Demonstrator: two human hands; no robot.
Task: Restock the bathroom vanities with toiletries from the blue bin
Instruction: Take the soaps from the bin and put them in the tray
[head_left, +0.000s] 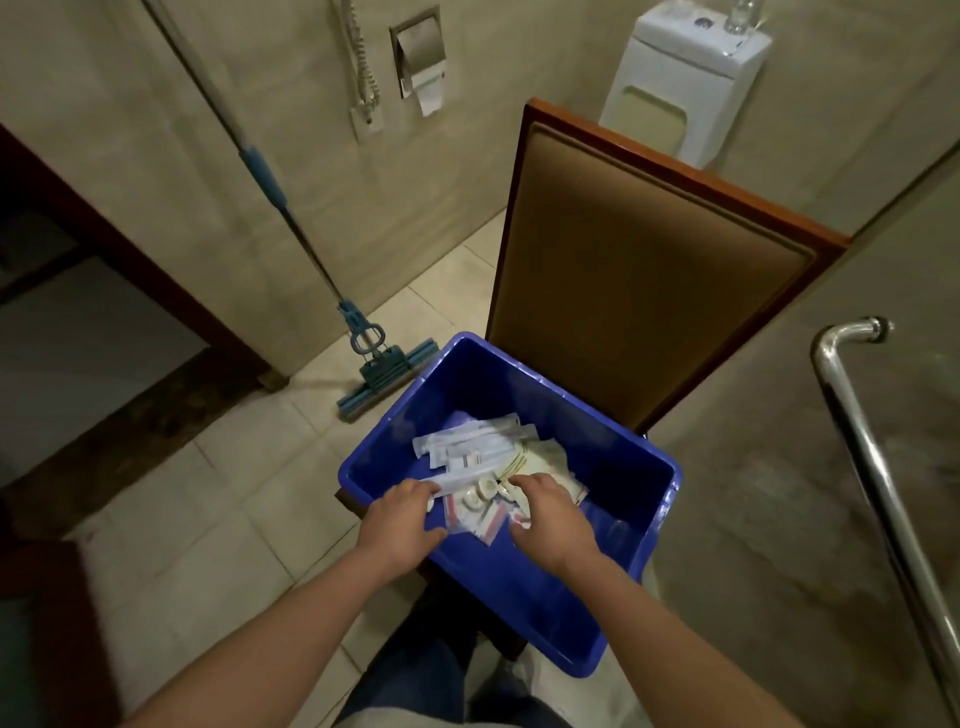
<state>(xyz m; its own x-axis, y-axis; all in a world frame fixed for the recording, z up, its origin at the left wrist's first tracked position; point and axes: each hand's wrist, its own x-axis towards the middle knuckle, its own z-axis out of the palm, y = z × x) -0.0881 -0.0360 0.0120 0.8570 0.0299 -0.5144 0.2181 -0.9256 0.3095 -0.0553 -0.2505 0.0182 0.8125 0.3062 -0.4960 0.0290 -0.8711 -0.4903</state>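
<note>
As toiletry packets (483, 457) lie between L hand (408, 517) and R hand (548, 514) in blue bin (519, 587), both are equally near; fingers curl onto them, grip cannot be told.

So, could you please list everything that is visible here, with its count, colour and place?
bin: one, blue, in front of the chair back
packets: many, white and clear, inside the bin
chair: one, brown wood with tan padding, centre
mop: one, blue head and metal handle, leaning on the left wall
toilet: one, white, behind the chair
paper holder: one, metal, on the wall
cord: one, beige, coiled, left of the paper holder
bar: one, chrome, far right
left hand: one, in the bin, on the packets, grip unclear
right hand: one, in the bin, on the packets, grip unclear
</note>
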